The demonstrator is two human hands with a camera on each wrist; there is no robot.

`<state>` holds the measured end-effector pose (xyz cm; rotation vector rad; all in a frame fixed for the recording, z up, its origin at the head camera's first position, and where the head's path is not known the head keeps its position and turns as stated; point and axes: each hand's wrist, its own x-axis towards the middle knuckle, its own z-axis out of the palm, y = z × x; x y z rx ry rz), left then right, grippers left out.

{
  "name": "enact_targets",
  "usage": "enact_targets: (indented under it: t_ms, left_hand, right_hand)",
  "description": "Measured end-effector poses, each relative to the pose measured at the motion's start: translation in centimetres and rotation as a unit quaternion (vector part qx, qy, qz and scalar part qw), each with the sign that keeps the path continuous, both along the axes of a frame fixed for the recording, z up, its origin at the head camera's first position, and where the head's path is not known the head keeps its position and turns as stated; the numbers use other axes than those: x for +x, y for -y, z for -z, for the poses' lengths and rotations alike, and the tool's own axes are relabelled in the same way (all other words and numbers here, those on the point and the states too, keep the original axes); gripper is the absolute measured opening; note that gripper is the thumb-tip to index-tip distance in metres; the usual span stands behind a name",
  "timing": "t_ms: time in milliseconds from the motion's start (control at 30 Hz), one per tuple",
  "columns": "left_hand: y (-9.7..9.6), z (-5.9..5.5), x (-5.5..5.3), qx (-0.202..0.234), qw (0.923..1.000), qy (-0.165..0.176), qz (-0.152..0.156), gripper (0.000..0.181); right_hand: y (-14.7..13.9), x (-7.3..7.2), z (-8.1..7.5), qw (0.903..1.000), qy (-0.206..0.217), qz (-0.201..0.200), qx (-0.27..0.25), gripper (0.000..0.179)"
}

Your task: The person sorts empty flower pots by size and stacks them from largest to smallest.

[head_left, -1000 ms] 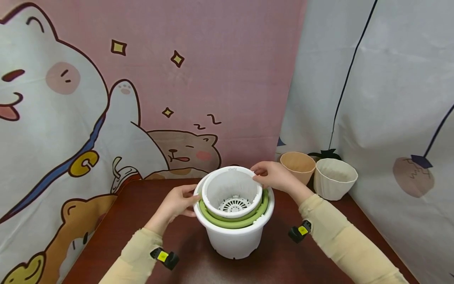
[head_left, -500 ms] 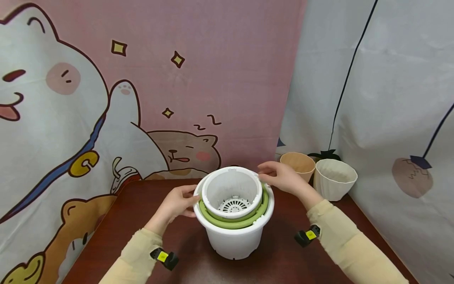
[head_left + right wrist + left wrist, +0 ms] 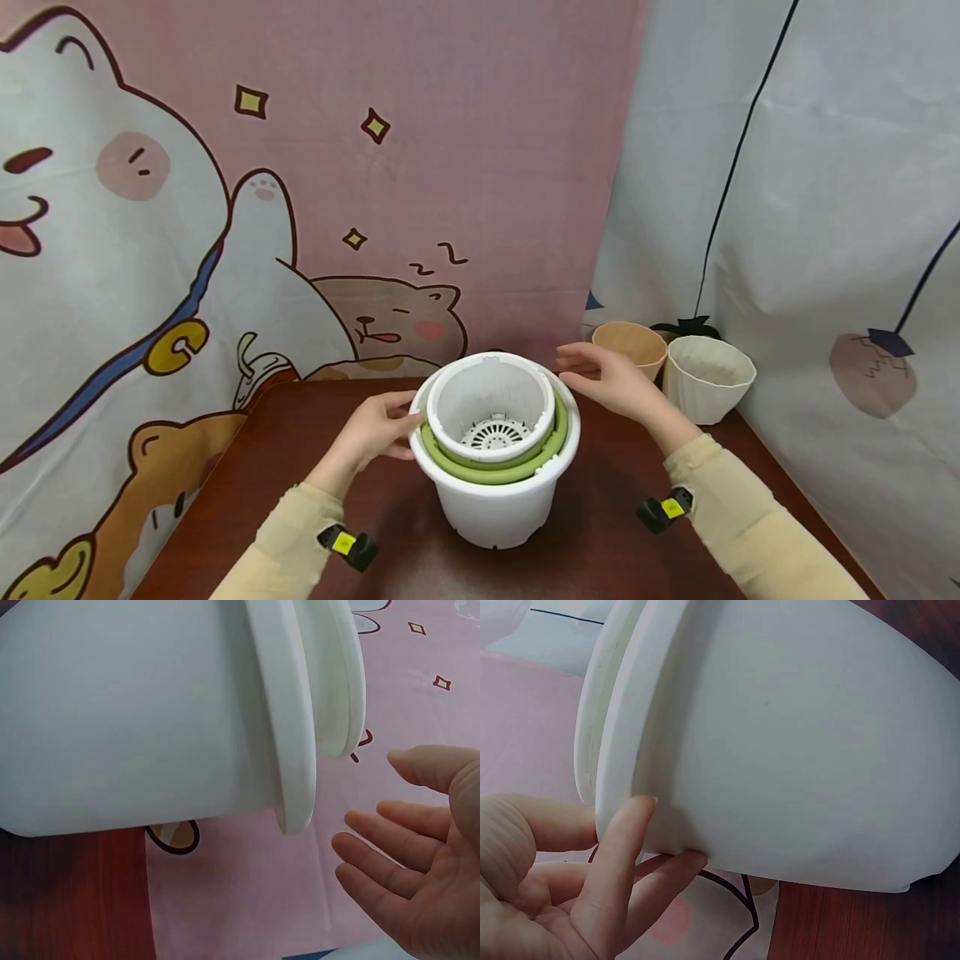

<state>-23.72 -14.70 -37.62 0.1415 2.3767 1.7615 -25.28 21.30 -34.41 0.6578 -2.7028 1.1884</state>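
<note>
A large white flowerpot (image 3: pixel 495 515) stands upright on the table, with a green pot (image 3: pixel 491 476) nested inside it. Innermost sits a smaller white pot (image 3: pixel 487 390) with a slotted bottom. At the left of the nest my left hand (image 3: pixel 380 427) pinches the large pot's rim, thumb on top; in the left wrist view, fingers (image 3: pixel 630 832) of that hand lie under the lip against the outer wall. My right hand (image 3: pixel 611 382) is held off the right side of the rim. Seen from the right wrist, this hand (image 3: pixel 427 840) has spread, relaxed fingers and a gap separates it from the pot.
Behind my right hand, an orange pot (image 3: pixel 630 346) and a cream pot (image 3: pixel 708 379) stand at the back right corner of the dark red table (image 3: pixel 330 475). A printed cloth (image 3: pixel 510 167) hangs along the back and right sides.
My right hand has let go of the inner white pot's rim and drawn away to the right, its fingers opening. The left hand and the nested pots have stayed in place.
</note>
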Motion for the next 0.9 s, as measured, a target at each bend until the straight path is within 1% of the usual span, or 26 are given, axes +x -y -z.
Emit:
enact_targets:
  t_ms: [100,333,500,700,900]
  left_hand:
    - [-0.1,0.0,0.1,0.0,1.0,0.003,-0.004,0.046]
    - [-0.1,0.0,0.0,0.003,1.0,-0.004,0.003,0.046]
    - [0.0,0.1,-0.1,0.003,1.0,-0.003,0.001,0.046]
    - [0.0,0.1,-0.2,0.001,1.0,0.0,0.001,0.046]
    - [0.1,0.0,-0.2,-0.001,1.0,0.003,0.002,0.048]
  right_hand:
    - [-0.4,0.2,0.3,0.9999,-0.007,0.0,-0.008,0.044]
    - [-1.5,0.4,1.2,0.9998,-0.012,0.019,-0.003,0.049]
    - [-2.1,0.7,1.6,0.9995,-0.022,0.021,-0.008,0.053]
    - [-2.8,1.0,2.2,0.9984,-0.044,0.035,0.009,0.056]
    - [-3.7,1.2,3.1,0.9977,-0.05,0.043,0.016,0.059]
